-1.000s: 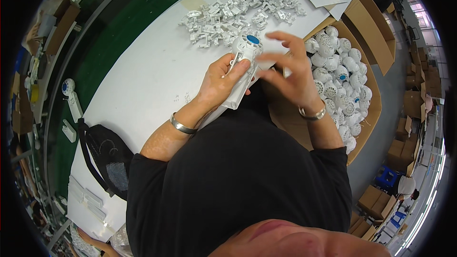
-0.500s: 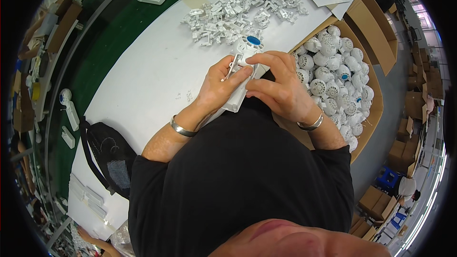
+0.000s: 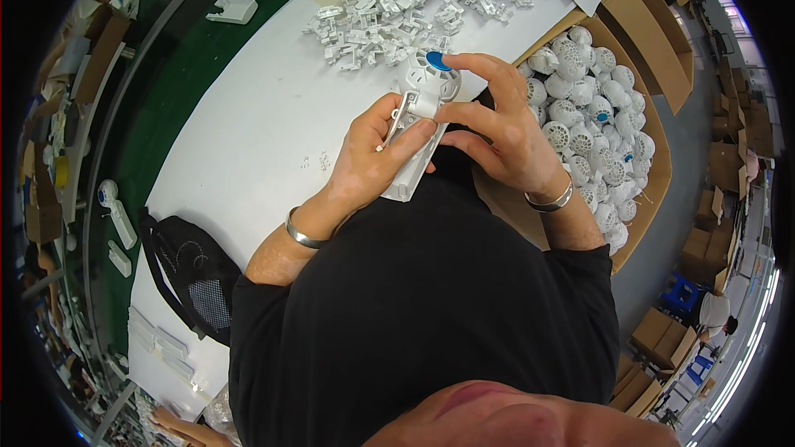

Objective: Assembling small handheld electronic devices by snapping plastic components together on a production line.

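Note:
A white handheld fan (image 3: 403, 175), with a round slotted head and a blue centre disc (image 3: 437, 61), is held tilted in front of my chest. My left hand (image 3: 374, 145) is closed round the handle, its thumb lying across the handle's inner side. On the other side my right hand (image 3: 517, 136) grips lightly: its index finger reaches to the edge of the blue disc, while another finger touches the neck. The right thumb lies beside the handle. The handle's inside faces up, partly covered by my fingers.
Small white plastic parts (image 3: 373, 29) lie heaped on the white table (image 3: 240, 132). A cardboard box (image 3: 654, 199) of round white fan heads (image 3: 571, 112) stands to the right. At left are a black bag (image 3: 186, 273) and a green belt (image 3: 174, 87) bearing another fan (image 3: 120, 219).
The fan's head has turned into fuller view. My right index finger has stretched from the neck up to the blue disc. White pieces on the belt have shifted slightly left.

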Demonstrator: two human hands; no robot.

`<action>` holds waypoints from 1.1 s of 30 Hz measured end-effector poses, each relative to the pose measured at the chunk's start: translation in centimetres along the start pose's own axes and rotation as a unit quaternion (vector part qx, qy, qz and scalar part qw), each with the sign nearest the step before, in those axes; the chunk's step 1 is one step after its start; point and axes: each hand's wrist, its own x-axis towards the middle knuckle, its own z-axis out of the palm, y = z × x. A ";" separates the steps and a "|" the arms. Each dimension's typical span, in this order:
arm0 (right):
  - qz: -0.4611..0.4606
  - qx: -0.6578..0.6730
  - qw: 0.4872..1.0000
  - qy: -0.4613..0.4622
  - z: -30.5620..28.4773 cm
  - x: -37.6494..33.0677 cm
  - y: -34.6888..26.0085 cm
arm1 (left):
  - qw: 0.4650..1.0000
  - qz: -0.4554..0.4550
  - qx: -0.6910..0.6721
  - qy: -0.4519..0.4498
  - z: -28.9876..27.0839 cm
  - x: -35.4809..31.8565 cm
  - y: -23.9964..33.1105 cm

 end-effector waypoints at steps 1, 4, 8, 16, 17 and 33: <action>-0.001 -0.004 1.000 0.001 0.1 -0.1 0.1 | 1.000 0.000 0.001 0.000 0.0 0.0 0.0; -0.004 -0.012 1.000 0.004 0.1 -0.1 0.3 | 1.000 0.002 0.002 0.003 0.0 0.0 0.1; 0.037 0.196 0.980 0.018 -0.1 0.5 1.4 | 1.000 -0.020 -0.018 -0.007 0.0 0.2 0.0; 0.312 0.595 0.740 -0.027 4.6 -0.4 5.4 | 0.995 -0.062 -0.049 -0.061 -0.7 -0.4 0.4; 0.309 0.613 0.725 -0.059 4.7 -0.3 5.3 | 0.994 -0.055 -0.059 -0.069 -0.8 -0.3 -0.1; 0.130 0.709 0.693 0.030 -2.0 5.4 3.7 | 0.988 -0.109 -0.045 -0.100 -3.6 0.8 -3.0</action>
